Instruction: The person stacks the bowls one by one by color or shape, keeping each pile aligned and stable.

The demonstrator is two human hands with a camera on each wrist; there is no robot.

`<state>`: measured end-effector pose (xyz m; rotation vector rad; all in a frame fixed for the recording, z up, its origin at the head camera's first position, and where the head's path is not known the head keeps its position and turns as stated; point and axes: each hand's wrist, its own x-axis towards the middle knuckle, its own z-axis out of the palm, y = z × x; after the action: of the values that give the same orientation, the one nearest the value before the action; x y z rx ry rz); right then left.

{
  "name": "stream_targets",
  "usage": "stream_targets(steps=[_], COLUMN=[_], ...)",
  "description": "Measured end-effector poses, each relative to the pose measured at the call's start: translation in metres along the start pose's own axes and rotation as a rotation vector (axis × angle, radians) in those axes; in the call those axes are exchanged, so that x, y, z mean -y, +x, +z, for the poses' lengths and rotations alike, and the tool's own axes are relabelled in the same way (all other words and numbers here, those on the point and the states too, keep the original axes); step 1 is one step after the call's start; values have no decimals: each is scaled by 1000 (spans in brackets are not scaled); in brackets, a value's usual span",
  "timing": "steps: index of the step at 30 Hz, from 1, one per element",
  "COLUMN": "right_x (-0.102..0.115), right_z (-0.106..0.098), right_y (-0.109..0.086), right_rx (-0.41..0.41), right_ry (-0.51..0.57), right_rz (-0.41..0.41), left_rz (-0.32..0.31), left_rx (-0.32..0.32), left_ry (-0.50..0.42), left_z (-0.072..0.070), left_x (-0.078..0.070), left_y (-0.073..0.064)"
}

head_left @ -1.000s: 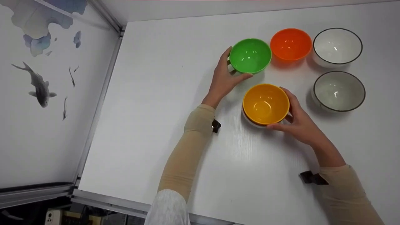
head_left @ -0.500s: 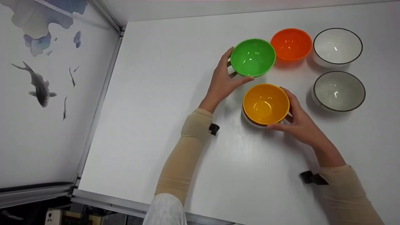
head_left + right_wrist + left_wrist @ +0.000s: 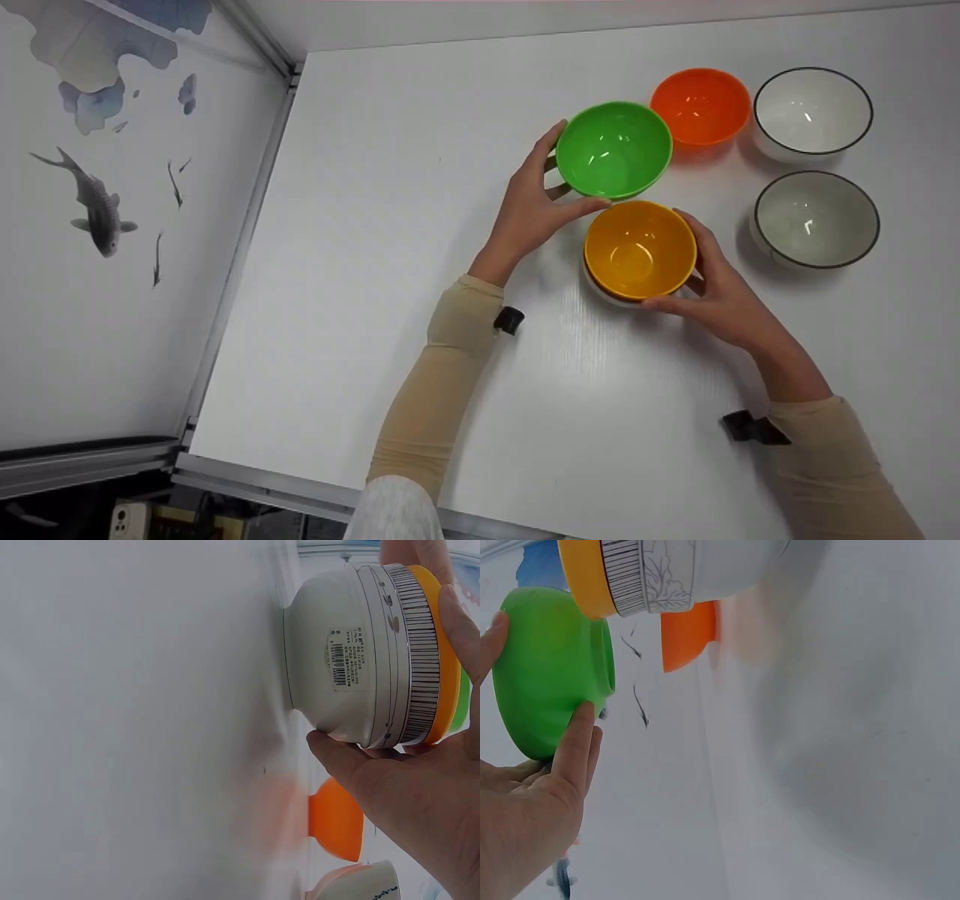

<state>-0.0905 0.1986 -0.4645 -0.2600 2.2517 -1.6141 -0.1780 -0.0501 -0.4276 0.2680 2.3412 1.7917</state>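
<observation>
My left hand [image 3: 529,210] grips a green bowl [image 3: 615,150] from its left side, thumb near the rim. The left wrist view shows that bowl [image 3: 551,675] raised off the table, fingertips at its foot. In front of it, a yellow bowl [image 3: 640,250] sits nested in a white patterned bowl [image 3: 341,660], whose base is at the tabletop. Around the right side of this stack my right hand [image 3: 724,292] is curled, thumb along the near edge. From above, the green bowl's near rim comes right up to the yellow bowl's far rim.
Behind stands an orange bowl [image 3: 700,106], partly overlapped by the green one. Two dark-rimmed bowls, one white [image 3: 812,111] and one greyish [image 3: 816,219], stand at the right. A metal-framed panel [image 3: 135,315] with a painted fish borders the white table [image 3: 337,262] on the left.
The left hand has brought the green bowl toward the person and slightly right, closer to the yellow bowl. The right hand and its stack have stayed in place.
</observation>
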Motion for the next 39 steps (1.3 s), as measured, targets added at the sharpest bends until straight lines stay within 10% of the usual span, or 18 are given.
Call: stream_targets(steps=[39], right_x=[0], right_z=[0], right_y=[-2], right_rx=[4], right_ry=[31], right_rz=[-40], left_rz=[115], left_rx=[131], left_ry=[-33], left_z=[20], left_x=[19], left_y=[-47])
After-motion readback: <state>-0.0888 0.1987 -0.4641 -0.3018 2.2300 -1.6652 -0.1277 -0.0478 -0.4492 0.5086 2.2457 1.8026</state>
